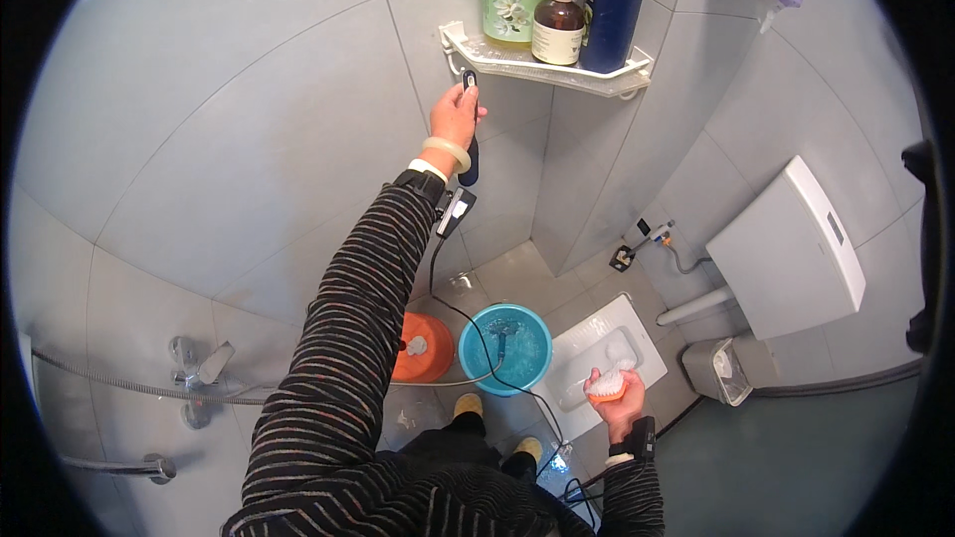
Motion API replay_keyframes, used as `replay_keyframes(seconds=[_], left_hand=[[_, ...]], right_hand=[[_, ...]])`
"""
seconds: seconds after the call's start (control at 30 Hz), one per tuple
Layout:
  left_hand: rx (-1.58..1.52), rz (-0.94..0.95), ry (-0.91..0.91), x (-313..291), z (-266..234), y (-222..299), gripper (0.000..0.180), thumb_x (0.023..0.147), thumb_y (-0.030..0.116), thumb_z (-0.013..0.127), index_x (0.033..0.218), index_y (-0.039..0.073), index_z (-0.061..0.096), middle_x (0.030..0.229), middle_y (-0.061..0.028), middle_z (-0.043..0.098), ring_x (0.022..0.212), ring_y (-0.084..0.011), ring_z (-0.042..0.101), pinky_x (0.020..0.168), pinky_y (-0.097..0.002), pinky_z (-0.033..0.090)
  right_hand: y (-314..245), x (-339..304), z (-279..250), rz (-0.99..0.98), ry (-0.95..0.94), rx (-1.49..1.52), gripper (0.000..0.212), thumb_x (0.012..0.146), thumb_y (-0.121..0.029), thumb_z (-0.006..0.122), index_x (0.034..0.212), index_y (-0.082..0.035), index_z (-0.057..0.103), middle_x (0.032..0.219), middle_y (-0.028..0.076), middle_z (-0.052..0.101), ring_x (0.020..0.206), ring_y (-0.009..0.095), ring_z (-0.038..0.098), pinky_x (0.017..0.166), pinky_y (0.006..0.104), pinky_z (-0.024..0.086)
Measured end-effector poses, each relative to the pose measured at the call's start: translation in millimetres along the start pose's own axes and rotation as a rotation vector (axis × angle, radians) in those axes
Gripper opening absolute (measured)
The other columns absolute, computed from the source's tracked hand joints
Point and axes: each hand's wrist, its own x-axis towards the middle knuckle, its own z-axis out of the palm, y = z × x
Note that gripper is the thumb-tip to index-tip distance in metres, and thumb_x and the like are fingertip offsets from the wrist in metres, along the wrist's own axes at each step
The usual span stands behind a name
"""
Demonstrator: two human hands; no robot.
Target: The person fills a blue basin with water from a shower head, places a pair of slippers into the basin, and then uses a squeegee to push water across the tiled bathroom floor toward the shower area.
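My left hand (455,117), with a pale bangle on its wrist, reaches up to the corner shelf. Its fingers are closed round a long dark blue handle (472,164) that has a hole at its top end, close under the shelf's left corner. What the lower end carries does not show. Low on the right, my right hand (623,408) grips a scrub brush (607,388) with an orange body and white bristles turned up. That brush is over the squat toilet (587,346) set in the floor.
Bottles (557,25) stand on the white corner shelf (532,73). Below are a blue basin (541,378) of water with a shower head (501,336) in it, and an orange stool (428,333). A cistern (796,259), a grey bin (708,368) and a wall tap (204,368) flank them.
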Motion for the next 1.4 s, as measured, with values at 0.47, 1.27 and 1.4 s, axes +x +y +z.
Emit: replay_keyframes(seconds=[0.47, 1.27, 1.4], left_hand=[[-0.037, -0.049, 0.090, 22, -6, -5, 0.019, 0.094, 0.020, 0.057, 0.088, 0.002, 0.060, 0.071, -0.0009, 0.057, 0.061, -0.0097, 0.059, 0.054, -0.0229, 0.047], [0.129, -0.379, -0.211, -103, -71, -200, 0.014, 0.091, 0.011, 0.061, 0.101, 0.002, 0.062, 0.087, -0.0039, 0.062, 0.075, -0.0142, 0.060, 0.069, -0.0287, 0.052], [0.132, -0.705, -0.343, -192, -75, -231, 0.016, 0.091, 0.009, 0.061, 0.105, 0.001, 0.059, 0.088, -0.0046, 0.062, 0.076, -0.0206, 0.065, 0.066, -0.0301, 0.055]], right_hand=[[34, 0, 2, -0.025, 0.007, 0.004, 0.020, 0.078, -0.017, 0.052, 0.096, -0.023, 0.050, 0.101, 0.015, 0.054, 0.085, 0.035, 0.056, 0.082, 0.0548, 0.043], [18, -21, 36, -0.176, -0.417, 0.005, 0.049, 0.090, -0.038, 0.045, 0.127, -0.006, 0.048, 0.097, 0.018, 0.061, 0.085, 0.029, 0.059, 0.076, 0.0456, 0.048], [10, -24, 6, -0.307, -0.069, -0.192, 0.053, 0.093, -0.051, 0.041, 0.118, -0.005, 0.052, 0.090, 0.016, 0.061, 0.074, 0.025, 0.060, 0.064, 0.0379, 0.049]])
